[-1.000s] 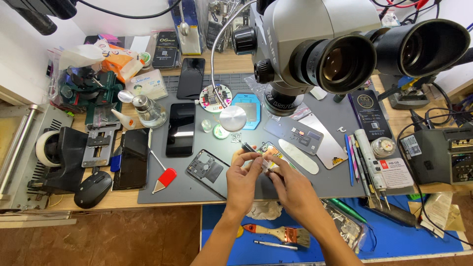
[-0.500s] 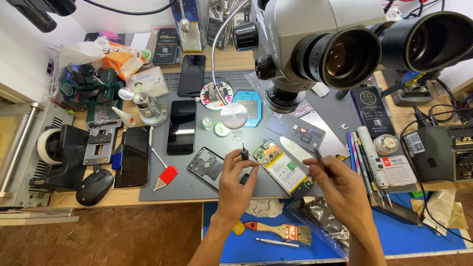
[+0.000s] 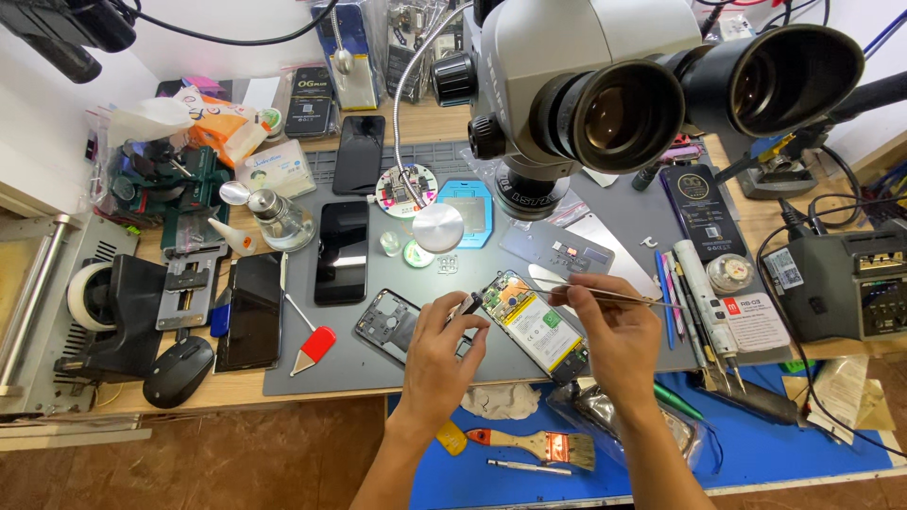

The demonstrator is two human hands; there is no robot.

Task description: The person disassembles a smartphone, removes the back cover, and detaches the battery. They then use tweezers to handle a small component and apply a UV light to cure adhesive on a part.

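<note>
**Opened phone on a crowded repair bench**

The left hand (image 3: 442,345) pinches a small dark-tipped tool (image 3: 470,302) between thumb and forefinger, the other fingers curled under; its tip sits at the top left corner of the opened smartphone (image 3: 534,323). The right hand (image 3: 619,331) has its fingertips closed on thin metal tweezers (image 3: 605,296), which lie nearly level above the phone's upper end. The phone lies back-off and tilted on the grey work mat (image 3: 378,364), its yellow-green battery and circuit board showing, between the two hands.

Just left of it lies an empty dark phone frame (image 3: 387,323); farther left, a red-tipped spudger (image 3: 312,342) and two black phones, screens dark. Above the hands a stereo microscope (image 3: 605,94) hangs large over the mat. The mat rests on a wooden bench (image 3: 189,397) with a computer mouse (image 3: 178,371), a tape roll (image 3: 83,295) and a soldering station (image 3: 855,283) at the edges. A blue mat (image 3: 756,444) nearer the person carries a brush (image 3: 534,444).
</note>
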